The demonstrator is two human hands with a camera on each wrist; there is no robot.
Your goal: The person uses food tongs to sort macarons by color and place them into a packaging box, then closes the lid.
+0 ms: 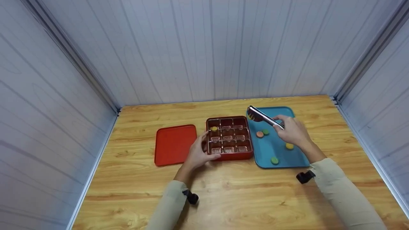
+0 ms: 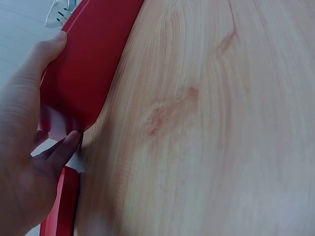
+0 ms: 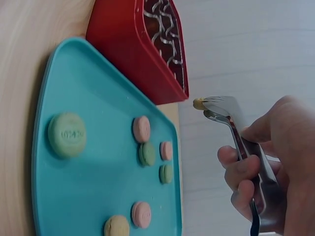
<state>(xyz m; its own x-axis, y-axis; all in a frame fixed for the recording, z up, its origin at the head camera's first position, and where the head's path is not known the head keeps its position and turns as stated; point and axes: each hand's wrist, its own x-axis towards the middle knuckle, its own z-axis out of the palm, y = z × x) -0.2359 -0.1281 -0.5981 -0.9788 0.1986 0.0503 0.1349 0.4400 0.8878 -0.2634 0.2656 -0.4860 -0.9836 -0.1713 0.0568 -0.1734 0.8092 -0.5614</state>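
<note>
A red box [image 1: 236,156] with a clear divided insert stands mid-table. In its back-left compartment lies a yellow macaron [image 1: 214,128]. My left hand [image 1: 198,155] grips the box's front-left corner, thumb along the front wall and fingers at the left side. My right hand [image 1: 292,130] holds metal tongs [image 1: 268,118] above the back of the blue tray [image 1: 266,150]. Between the tong tips is a yellow macaron [image 3: 198,103], raised near the box's back-right side. Pink, green and yellow macarons lie on the tray, among them a green macaron [image 3: 67,134].
A flat red lid [image 1: 175,143] lies left of the box, close to my left hand. The tray sits directly against the box's right side. Pale panel walls [image 1: 198,51] enclose the wooden table [image 1: 243,198] at the back and both sides.
</note>
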